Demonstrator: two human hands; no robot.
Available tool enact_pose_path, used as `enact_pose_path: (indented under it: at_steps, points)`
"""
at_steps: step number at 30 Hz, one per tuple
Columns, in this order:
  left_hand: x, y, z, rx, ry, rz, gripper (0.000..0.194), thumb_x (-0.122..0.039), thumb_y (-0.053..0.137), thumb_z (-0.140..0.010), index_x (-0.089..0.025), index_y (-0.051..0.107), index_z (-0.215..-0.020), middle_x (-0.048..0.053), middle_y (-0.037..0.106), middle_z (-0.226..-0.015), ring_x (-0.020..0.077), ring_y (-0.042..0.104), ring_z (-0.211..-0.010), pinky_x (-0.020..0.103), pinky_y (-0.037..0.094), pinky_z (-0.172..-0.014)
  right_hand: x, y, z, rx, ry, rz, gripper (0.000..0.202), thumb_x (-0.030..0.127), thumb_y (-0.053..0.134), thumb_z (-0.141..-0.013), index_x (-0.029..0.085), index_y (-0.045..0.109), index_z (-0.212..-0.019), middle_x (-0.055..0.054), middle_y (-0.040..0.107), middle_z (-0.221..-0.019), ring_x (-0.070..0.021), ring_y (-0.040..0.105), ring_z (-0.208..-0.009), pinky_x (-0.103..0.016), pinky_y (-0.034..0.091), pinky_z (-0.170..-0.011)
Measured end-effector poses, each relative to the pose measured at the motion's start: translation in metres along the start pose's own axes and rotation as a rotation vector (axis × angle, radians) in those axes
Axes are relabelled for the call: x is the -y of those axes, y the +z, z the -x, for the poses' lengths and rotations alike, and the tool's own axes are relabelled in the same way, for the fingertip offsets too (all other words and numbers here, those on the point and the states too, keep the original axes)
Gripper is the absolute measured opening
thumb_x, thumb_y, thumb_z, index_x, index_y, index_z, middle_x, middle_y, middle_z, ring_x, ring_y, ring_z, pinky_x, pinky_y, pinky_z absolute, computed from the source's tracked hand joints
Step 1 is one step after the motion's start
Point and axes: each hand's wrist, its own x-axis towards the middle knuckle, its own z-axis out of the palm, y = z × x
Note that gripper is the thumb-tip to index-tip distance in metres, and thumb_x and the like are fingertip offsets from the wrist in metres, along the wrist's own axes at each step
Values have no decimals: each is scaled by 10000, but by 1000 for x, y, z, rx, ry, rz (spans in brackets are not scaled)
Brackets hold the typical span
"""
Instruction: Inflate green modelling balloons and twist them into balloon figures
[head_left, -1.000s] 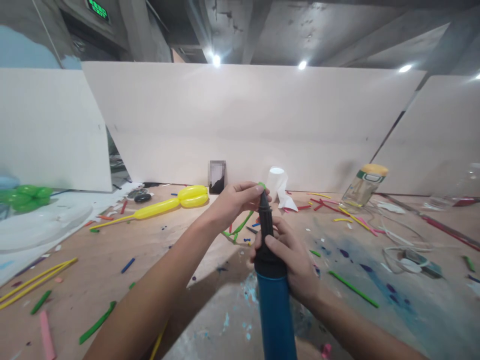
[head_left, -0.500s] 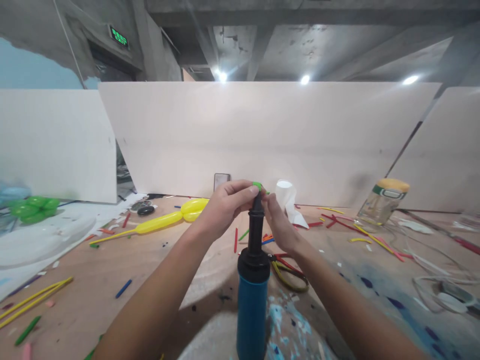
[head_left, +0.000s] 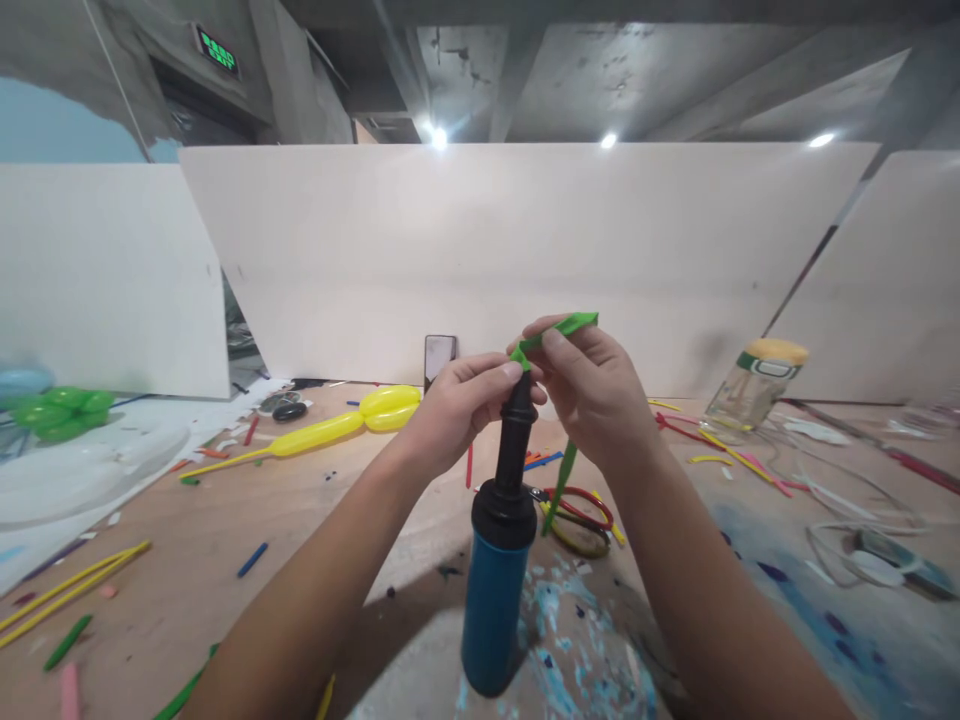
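Note:
A blue balloon pump with a black nozzle stands upright, tilted slightly, in front of me. The mouth of a limp green balloon sits over the nozzle tip. My left hand pinches the balloon there, thumb and fingers closed around the tip. My right hand grips the green balloon a little farther along, between thumb and fingers. A length of green hangs down below that hand, beside red-handled scissors lying behind the pump.
An inflated yellow balloon lies at left, near a green balloon shape. A phone leans on the white board. A yellow-lidded jar stands at right, near a cable and loose balloon scraps.
My right hand has risen and now holds the green balloon's body, bent to the right. More of the green balloon shows. My left hand stays at the nozzle tip; the pump tilts slightly.

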Motion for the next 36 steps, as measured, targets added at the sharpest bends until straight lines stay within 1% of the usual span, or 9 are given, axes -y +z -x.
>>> enact_pose_path:
  at_steps: [6, 10, 14, 20, 24, 28, 31, 33, 36]
  points:
    - [-2, 5, 6, 33, -24, 10, 200, -317, 613, -819, -126, 671, -837, 34, 655, -726, 119, 607, -660, 248, 467, -672, 13, 6, 6, -1, -63, -57, 98, 330, 596, -851, 235, 609, -869, -3, 647, -781, -150, 635, -746, -318, 528, -712]
    - [-3, 8, 9, 29, -25, 4, 204, -320, 618, -811, -125, 667, -845, 39, 651, -732, 123, 598, -655, 260, 466, -681, 17, 7, 9, -9, -92, 29, 128, 359, 593, -856, 236, 600, -890, -8, 643, -787, -157, 634, -755, -322, 528, -690]
    - [-3, 8, 11, 24, -16, 23, 176, -288, 654, -776, -127, 667, -846, 46, 658, -759, 127, 599, -672, 280, 476, -720, 18, 8, 12, 3, -96, 45, 120, 342, 600, -858, 232, 613, -904, -14, 645, -792, -145, 616, -704, -307, 525, -639]
    - [-2, 8, 13, 61, -3, 17, 154, -264, 675, -764, -142, 679, -857, 43, 668, -758, 129, 610, -703, 296, 490, -753, 22, 11, 15, -5, -77, 38, 123, 346, 609, -851, 241, 625, -914, -10, 644, -795, -139, 607, -676, -279, 511, -566]
    - [-1, 8, 14, 84, 24, -15, 179, -262, 659, -785, -163, 684, -931, 40, 676, -779, 129, 619, -725, 308, 496, -775, 23, 10, 16, -24, -88, 70, 121, 346, 609, -852, 241, 635, -907, -6, 645, -788, -136, 605, -683, -293, 517, -619]
    - [-1, 7, 14, 80, 35, -77, 180, -275, 650, -796, -170, 688, -937, 51, 689, -812, 145, 635, -768, 316, 499, -788, 24, 10, 16, -63, -108, 138, 129, 363, 605, -851, 241, 640, -877, -17, 653, -853, -162, 623, -802, -337, 523, -745]
    - [-2, 7, 14, 57, 28, -118, 206, -300, 654, -793, -158, 694, -937, 72, 701, -830, 171, 644, -812, 325, 502, -785, 25, 11, 16, -84, -116, 155, 127, 372, 604, -849, 251, 633, -869, -17, 651, -860, -177, 626, -860, -358, 520, -794]
    - [-2, 7, 14, 54, 23, -129, 217, -307, 655, -793, -152, 697, -939, 81, 705, -837, 179, 647, -823, 329, 502, -786, 26, 11, 16, -95, -111, 162, 134, 386, 604, -845, 259, 624, -882, -13, 648, -839, -178, 627, -844, -359, 527, -780]
    - [-3, 7, 15, 63, 23, -127, 211, -306, 658, -793, -154, 702, -933, 77, 708, -835, 177, 650, -826, 326, 499, -797, 27, 11, 17, -89, -90, 161, 149, 392, 609, -838, 256, 618, -898, -13, 646, -819, -170, 625, -786, -336, 536, -707]
